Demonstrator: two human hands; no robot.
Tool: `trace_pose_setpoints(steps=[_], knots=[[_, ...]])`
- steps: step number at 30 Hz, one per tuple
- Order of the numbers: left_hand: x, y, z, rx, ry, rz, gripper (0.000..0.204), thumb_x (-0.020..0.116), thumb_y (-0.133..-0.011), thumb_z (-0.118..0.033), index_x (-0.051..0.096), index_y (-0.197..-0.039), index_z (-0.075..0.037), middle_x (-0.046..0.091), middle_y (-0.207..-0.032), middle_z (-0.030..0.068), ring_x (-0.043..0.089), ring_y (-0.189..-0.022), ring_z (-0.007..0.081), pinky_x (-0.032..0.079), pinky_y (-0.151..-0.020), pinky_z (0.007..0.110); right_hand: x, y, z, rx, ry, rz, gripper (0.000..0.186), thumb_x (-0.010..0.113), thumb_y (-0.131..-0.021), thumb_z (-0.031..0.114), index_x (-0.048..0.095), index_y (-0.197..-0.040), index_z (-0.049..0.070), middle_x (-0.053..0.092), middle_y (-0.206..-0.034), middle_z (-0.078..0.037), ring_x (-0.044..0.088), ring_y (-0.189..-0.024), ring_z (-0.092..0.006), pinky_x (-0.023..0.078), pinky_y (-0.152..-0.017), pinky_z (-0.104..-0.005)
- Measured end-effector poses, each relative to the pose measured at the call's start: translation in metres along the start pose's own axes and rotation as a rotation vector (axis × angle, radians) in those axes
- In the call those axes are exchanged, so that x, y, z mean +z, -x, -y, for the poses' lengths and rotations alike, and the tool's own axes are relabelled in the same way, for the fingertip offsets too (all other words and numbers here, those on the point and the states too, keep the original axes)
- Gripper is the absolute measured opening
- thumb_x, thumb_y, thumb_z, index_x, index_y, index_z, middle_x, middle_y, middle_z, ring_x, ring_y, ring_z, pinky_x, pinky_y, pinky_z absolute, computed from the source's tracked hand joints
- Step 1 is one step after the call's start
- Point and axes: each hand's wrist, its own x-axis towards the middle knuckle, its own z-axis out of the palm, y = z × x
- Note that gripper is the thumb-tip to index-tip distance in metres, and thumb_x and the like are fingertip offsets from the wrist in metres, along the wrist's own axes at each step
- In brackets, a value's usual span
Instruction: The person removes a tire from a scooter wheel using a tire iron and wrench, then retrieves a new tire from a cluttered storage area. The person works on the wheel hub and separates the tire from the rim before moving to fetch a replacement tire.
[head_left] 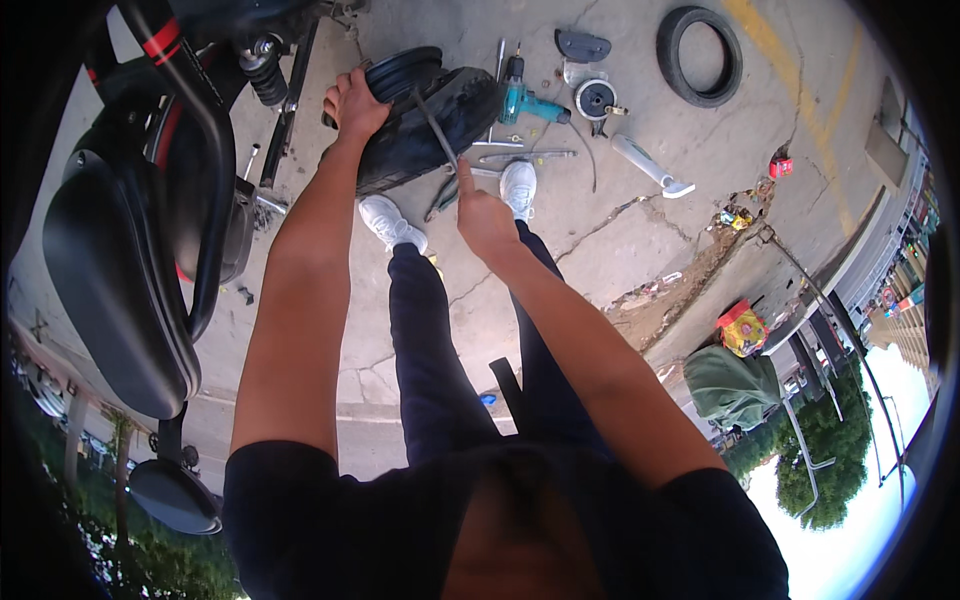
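Note:
A black wheel rim (405, 68) and a black tyre (462, 112) lie together on the ground just beyond my shoes. My left hand (357, 104) is closed over the near left edge of the rim. A long metal tyre lever (436, 128) reaches from between rim and tyre back toward me. Its near end is in my right hand (487, 222), closed round it with the index finger stretched along the shaft. Whether the rim is partly inside the tyre, I cannot tell.
A scooter with a black seat (110, 270) stands on the left. Right of the tyre lie a teal cordless drill (530, 104), a brake drum (595, 98), several wrenches (530, 155) and a white tube-shaped part (645, 162). A second tyre (699, 57) lies farther back; cracked concrete (690, 240) runs right.

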Motion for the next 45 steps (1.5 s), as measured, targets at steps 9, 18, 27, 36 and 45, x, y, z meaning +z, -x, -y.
trace_pose_setpoints(steps=[9,18,27,36,45], knots=[[-0.002,-0.004,-0.005,0.011,-0.012,-0.038,0.077,0.079,-0.066,-0.033,0.041,-0.132,-0.02,0.042,-0.13,0.0099,0.034,-0.121,0.0367,0.022,-0.1,0.052,0.021,0.001,-0.019,-0.1,0.093,-0.145,0.066,0.051,-0.08,0.005,0.027,-0.142,0.0,0.061,-0.065,-0.017,0.062,-0.054,-0.0315,0.05,-0.049,-0.0416],[-0.003,-0.021,-0.003,0.037,-0.009,-0.061,0.082,0.08,-0.065,-0.033,0.04,-0.135,-0.023,0.043,-0.131,0.0099,0.037,-0.121,0.0361,0.027,-0.099,0.054,0.006,-0.012,-0.017,-0.102,0.091,-0.136,0.071,0.053,-0.076,0.006,0.026,-0.142,0.001,0.062,-0.067,-0.015,0.063,-0.056,-0.0305,0.051,-0.05,-0.0428],[-0.014,-0.018,-0.01,0.022,-0.026,0.045,0.082,0.08,-0.066,-0.032,0.038,-0.136,-0.023,0.041,-0.133,0.0081,0.036,-0.122,0.0352,0.028,-0.098,0.053,0.027,-0.006,-0.041,-0.17,0.163,-0.195,0.073,0.054,-0.075,0.004,0.027,-0.143,0.004,0.06,-0.065,-0.013,0.061,-0.052,-0.0279,0.049,-0.046,-0.0407],[-0.018,-0.017,-0.021,0.065,-0.103,0.057,0.078,0.078,-0.068,-0.033,0.04,-0.134,-0.023,0.042,-0.131,0.0071,0.034,-0.123,0.0335,0.024,-0.101,0.051,0.045,-0.004,-0.036,-0.151,0.011,-0.253,0.072,0.052,-0.076,0.003,0.025,-0.143,0.003,0.059,-0.065,-0.016,0.06,-0.052,-0.0329,0.048,-0.047,-0.0434],[-0.017,-0.018,-0.03,0.084,-0.089,0.009,0.081,0.079,-0.067,-0.031,0.039,-0.137,-0.024,0.044,-0.13,0.0096,0.036,-0.123,0.0347,0.027,-0.101,0.051,0.045,-0.002,-0.055,-0.173,0.06,-0.237,0.074,0.053,-0.076,0.004,0.024,-0.143,0.003,0.058,-0.065,-0.014,0.061,-0.053,-0.0304,0.049,-0.047,-0.042]])
